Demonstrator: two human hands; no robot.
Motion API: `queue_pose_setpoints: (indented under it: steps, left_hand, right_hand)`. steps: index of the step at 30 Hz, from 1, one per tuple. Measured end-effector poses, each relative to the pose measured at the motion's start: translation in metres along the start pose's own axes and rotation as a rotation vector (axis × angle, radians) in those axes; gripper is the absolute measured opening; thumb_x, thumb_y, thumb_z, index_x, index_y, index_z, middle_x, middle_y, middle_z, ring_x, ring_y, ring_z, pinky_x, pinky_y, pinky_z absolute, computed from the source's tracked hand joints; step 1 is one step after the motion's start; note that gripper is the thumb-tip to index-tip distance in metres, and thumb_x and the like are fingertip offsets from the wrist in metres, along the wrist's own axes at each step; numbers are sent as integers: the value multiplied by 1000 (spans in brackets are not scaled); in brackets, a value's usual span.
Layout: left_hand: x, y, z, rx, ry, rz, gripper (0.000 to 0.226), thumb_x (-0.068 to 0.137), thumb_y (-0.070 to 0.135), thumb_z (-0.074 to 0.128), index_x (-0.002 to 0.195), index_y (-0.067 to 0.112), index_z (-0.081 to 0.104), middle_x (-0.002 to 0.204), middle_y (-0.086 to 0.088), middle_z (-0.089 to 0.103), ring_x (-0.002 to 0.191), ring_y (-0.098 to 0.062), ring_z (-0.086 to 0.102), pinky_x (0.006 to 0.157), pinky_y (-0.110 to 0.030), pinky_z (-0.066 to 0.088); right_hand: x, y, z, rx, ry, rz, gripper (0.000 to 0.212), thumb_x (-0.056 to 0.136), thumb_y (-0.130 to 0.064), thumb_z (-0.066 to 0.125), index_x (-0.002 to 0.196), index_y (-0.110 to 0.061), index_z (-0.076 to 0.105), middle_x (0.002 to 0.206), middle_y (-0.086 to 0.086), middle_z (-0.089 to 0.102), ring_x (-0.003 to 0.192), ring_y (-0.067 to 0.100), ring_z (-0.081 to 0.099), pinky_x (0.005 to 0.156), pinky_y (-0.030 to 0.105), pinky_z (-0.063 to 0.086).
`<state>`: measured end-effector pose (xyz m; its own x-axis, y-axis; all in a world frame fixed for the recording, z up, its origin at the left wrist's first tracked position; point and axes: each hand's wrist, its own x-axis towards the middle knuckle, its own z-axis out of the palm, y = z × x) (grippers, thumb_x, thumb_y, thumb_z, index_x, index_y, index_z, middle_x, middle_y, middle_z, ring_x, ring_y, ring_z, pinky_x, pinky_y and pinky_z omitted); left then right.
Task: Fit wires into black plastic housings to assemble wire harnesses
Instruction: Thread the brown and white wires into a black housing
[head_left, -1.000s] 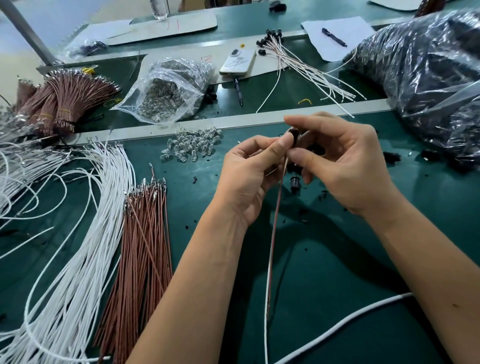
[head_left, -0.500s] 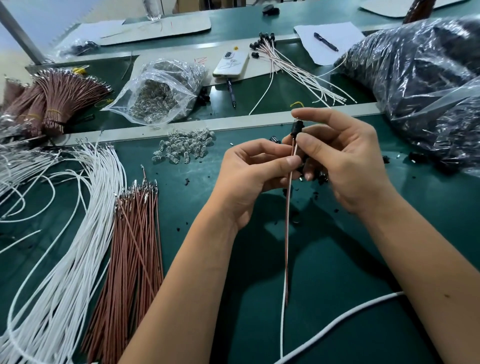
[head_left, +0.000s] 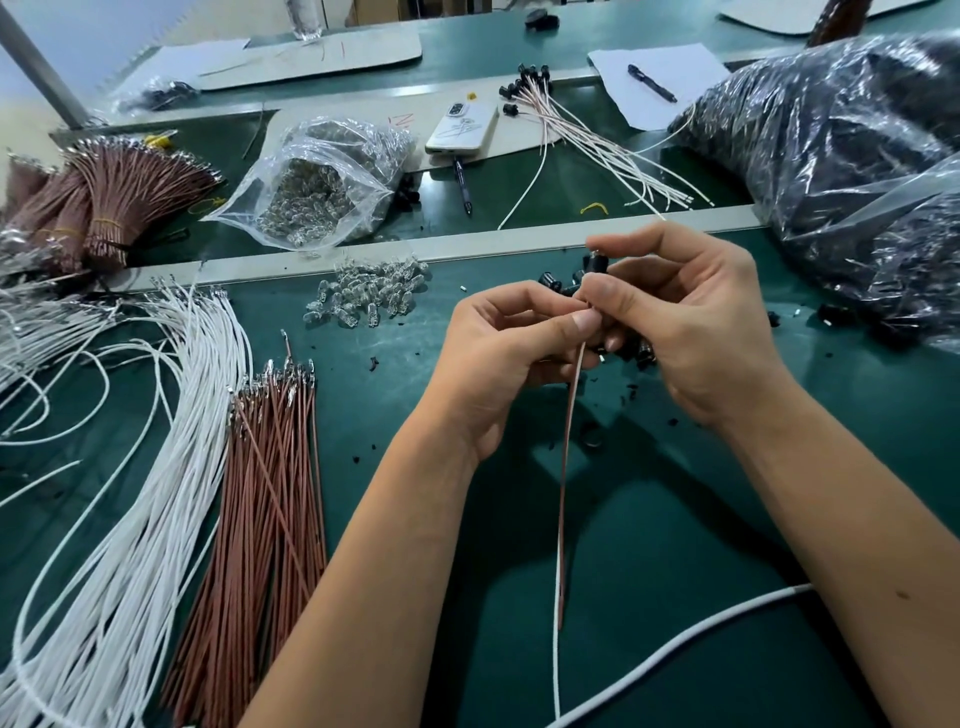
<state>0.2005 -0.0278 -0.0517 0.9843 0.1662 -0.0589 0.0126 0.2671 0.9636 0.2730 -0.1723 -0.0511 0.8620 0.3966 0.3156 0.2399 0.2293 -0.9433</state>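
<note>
Fingers of both hands pinch the black housing (head_left: 592, 262) upright, its wires (head_left: 567, 467) hanging straight down toward the person.

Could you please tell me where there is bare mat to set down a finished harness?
Bare mat lies between the forearms, crossed only by the held wires, and right of the brown wire bundle. Crowded: the white wires and the loose housings.

No legible text; red marks on cardboard (head_left: 402, 120) unreadable.
</note>
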Motion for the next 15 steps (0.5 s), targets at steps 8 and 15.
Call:
queue_pose_setpoints:
  steps: [8, 15]
  left_hand:
    - [0, -1, 0, 7, 29, 3, 12, 82, -1, 73, 73, 6, 69, 72, -13, 72, 56, -20, 65, 62, -28, 54]
    - [1, -2, 1, 1, 59, 10, 8, 80, -3, 73, 75, 1, 69, 72, -18, 70, 56, -22, 63, 62, -29, 54]
  right_hand:
    - [-2, 3, 3, -4, 8, -2, 17, 88, 3, 76, 101, -5, 69, 75, 9, 76, 59, 17, 69, 52, 24, 54]
    - [-1, 5, 2, -19, 15, -6, 17, 87, 6, 76, 97, -4, 66, 75, 16, 74, 58, 18, 68, 51, 24, 54]
